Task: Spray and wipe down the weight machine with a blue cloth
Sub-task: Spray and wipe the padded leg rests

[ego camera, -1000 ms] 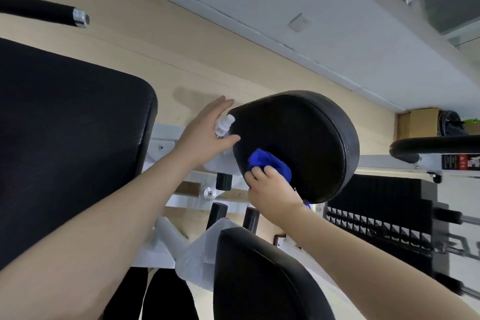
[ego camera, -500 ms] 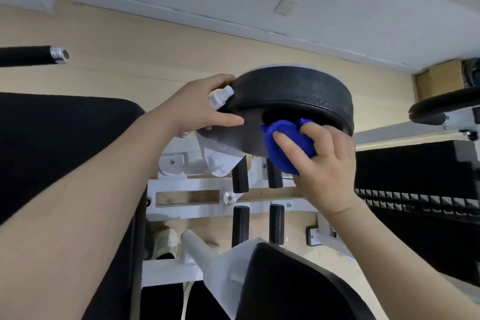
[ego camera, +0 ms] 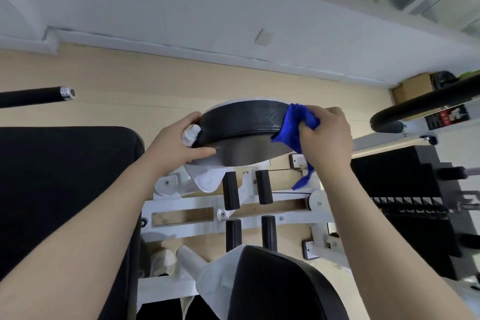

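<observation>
Both bare forearms reach up from the lower frame corners; the left hand (ego camera: 179, 143) sits at centre-left, thumb extended rightward, while the right hand (ego camera: 326, 138), at centre-right, has its fingers curled in a tight grip

Cloth (ego camera: 291, 127) is coloured blue; round pad (ego camera: 244, 118) is finished black; frame (ego camera: 197, 218) is painted white; floor (ego camera: 155, 86) is coloured beige.

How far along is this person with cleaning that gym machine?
Somewhere in the middle, I'd guess. In hand: the right hand grips the blue cloth against the round black pad's rim, while the left hand steadies that pad and holds a small white spray bottle. The nearer black pad and white frame are untouched now; whether they were wiped earlier doesn't show.
</observation>
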### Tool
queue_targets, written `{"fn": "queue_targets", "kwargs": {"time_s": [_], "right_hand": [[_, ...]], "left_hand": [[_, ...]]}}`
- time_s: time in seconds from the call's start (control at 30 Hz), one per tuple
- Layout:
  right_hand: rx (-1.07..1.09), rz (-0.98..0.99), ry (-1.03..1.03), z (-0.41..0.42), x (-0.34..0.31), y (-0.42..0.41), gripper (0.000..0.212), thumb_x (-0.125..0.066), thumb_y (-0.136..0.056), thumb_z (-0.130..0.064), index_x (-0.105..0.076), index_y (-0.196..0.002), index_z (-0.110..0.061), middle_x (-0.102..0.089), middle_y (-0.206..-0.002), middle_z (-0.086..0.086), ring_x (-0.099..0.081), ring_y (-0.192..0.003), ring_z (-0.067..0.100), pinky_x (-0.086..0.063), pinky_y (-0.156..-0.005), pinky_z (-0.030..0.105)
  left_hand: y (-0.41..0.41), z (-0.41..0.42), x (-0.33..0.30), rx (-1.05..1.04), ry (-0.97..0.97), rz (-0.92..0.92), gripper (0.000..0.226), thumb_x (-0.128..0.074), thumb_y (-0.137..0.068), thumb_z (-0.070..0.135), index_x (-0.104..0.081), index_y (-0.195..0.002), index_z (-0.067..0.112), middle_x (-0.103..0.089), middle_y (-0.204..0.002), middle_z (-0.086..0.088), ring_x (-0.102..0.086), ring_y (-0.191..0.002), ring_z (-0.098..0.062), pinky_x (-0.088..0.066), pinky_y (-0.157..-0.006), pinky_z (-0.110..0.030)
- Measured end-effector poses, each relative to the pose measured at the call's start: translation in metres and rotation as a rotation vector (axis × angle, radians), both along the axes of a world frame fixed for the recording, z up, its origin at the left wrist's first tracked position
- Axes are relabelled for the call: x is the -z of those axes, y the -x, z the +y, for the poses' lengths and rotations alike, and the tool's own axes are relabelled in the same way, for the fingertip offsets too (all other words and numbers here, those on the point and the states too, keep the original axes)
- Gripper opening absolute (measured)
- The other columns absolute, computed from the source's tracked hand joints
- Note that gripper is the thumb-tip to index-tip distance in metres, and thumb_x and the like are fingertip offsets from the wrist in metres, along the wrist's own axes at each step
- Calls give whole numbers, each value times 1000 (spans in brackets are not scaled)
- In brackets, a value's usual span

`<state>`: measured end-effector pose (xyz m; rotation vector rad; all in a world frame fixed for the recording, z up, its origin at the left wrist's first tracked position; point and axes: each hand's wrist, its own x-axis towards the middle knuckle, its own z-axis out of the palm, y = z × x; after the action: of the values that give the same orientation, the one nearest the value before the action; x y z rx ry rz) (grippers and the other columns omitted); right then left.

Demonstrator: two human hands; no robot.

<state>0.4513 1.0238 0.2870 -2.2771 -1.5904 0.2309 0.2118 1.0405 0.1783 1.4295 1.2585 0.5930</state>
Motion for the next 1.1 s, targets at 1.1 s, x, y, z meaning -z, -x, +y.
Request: {"fn": "queue_targets", "kwargs": {"time_s": [1.1], "right_hand": [[921, 1656, 281, -12, 166, 57, 38, -43, -81, -10, -55, -116, -8, -65, -110, 13, -65, -94, 32, -54, -71, 53]], "left_hand": [[-10, -35, 2, -215, -71, -37, 49, -73, -65, 32, -52, -109, 26, -61, -96, 13, -57, -85, -2, -43, -67, -11]]}}
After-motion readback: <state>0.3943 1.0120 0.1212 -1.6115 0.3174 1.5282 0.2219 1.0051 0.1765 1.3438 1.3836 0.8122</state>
